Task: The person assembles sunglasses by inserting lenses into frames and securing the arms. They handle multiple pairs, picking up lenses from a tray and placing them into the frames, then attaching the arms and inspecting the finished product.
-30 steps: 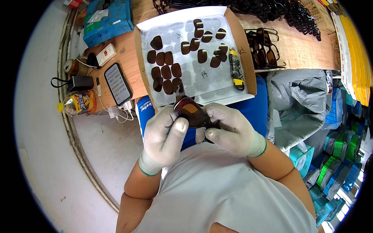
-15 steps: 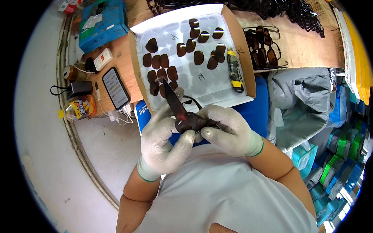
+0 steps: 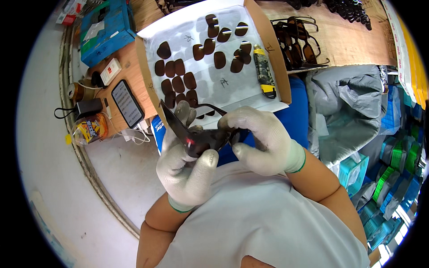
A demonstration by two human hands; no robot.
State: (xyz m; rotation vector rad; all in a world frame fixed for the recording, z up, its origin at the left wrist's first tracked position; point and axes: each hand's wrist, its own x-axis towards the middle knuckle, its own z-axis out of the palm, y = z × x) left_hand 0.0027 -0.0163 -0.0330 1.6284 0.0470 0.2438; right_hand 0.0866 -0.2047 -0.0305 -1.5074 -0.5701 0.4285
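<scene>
Between my two gloved hands is a dark pair of sunglasses (image 3: 202, 142), held in front of my body with one wide temple arm pointing up and to the left. My left hand (image 3: 185, 172) grips the frame front, thumb on the near side and fingers behind it. At the other end, my right hand (image 3: 263, 140) pinches the frame between thumb and fingers; part of the frame there is hidden. Just beyond lies a shallow white-lined cardboard box (image 3: 243, 94) with several loose brown lenses (image 3: 177, 84) and a yellow-and-black utility knife (image 3: 264, 71) in it.
Left of the box are a phone (image 3: 128, 103), a small white box (image 3: 111, 71), a bottle (image 3: 91, 128) and a blue box (image 3: 108, 32). Several finished-looking sunglasses (image 3: 297, 47) lie at right, above a grey plastic bag (image 3: 344, 116). Blue and green bins (image 3: 384, 178) stand further right.
The sunglasses have turned, so the temple arm leans further left and its front faces me more. My left hand has shifted slightly left and down. The whole view has moved a little.
</scene>
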